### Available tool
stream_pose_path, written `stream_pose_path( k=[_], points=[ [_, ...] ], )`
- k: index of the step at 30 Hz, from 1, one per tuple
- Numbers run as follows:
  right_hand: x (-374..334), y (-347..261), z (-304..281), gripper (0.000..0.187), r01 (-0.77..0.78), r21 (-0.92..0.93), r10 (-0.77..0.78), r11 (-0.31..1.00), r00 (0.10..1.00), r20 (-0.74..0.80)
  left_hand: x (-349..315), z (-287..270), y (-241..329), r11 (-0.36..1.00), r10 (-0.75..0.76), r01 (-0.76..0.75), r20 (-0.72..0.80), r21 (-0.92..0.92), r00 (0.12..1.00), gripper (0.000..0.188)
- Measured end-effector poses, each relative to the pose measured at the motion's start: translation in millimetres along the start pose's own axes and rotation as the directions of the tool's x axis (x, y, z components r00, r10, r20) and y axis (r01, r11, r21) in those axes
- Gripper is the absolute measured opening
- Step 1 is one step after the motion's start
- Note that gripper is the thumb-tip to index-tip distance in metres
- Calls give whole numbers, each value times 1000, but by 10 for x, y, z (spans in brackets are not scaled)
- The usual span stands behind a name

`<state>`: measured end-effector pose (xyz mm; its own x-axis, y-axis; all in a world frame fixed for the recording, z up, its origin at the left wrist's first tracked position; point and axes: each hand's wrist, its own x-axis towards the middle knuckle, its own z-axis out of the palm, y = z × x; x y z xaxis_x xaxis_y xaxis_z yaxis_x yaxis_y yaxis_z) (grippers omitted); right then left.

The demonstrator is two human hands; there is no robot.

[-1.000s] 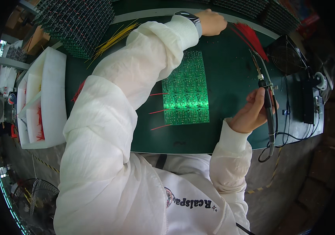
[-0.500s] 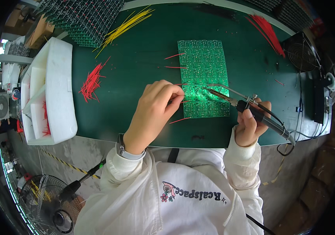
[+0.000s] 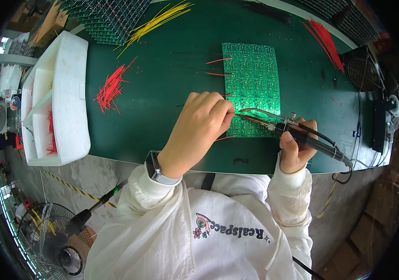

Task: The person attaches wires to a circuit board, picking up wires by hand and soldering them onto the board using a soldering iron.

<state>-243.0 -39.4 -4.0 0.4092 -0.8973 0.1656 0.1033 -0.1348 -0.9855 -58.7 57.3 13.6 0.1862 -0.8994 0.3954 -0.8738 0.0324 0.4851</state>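
A: Where does the gridded green circuit-board panel (image 3: 253, 84) lie?

B: Flat on the dark green surface (image 3: 171, 88), before the person; thin red wires (image 3: 219, 74) project from its left edge.

A: And the hands?

B: The left hand (image 3: 201, 126), knuckles upward, reaches over that edge, thumb and forefinger pressed together; whether a wire lies between them cannot be told. The right hand (image 3: 297, 144) grips the black-handled soldering iron (image 3: 321, 145), slanted leftward, its tip beside the left fingertips. A slim curved metal tube (image 3: 264, 113) runs alongside it.

A: What differs from half a second earlier?

B: The left fingertips, then just outside the edge, now overlap the panel; the iron's tip has shifted toward them.

A: What surrounds and obstructs?

B: The left hand hides part of the panel's edge, and the iron crosses its lower right. Leftward lie a loose pile of red wires (image 3: 112, 88) and a white compartmented foam box (image 3: 76, 102); beyond, a spread of yellow wires (image 3: 157, 23); at far right, a red wire bundle (image 3: 325, 44) near a black fan (image 3: 361, 70).
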Motion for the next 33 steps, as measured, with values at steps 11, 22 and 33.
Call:
stream_pose_path(
  k=[11,22,33],
  points=[
    [17,0,-3,31,3,-11,-2,1000,999,34,30,-31,32,996,-62,63,14,-57,998,18],
    [22,7,-9,30,5,-24,-3,1000,998,60,29,-20,35,996,-71,71,13,-56,997,19],
    [28,12,-12,30,-1,-10,2,1000,998,60,27,-14,4,992,-79,82,27,-98,996,19]
  ],
)
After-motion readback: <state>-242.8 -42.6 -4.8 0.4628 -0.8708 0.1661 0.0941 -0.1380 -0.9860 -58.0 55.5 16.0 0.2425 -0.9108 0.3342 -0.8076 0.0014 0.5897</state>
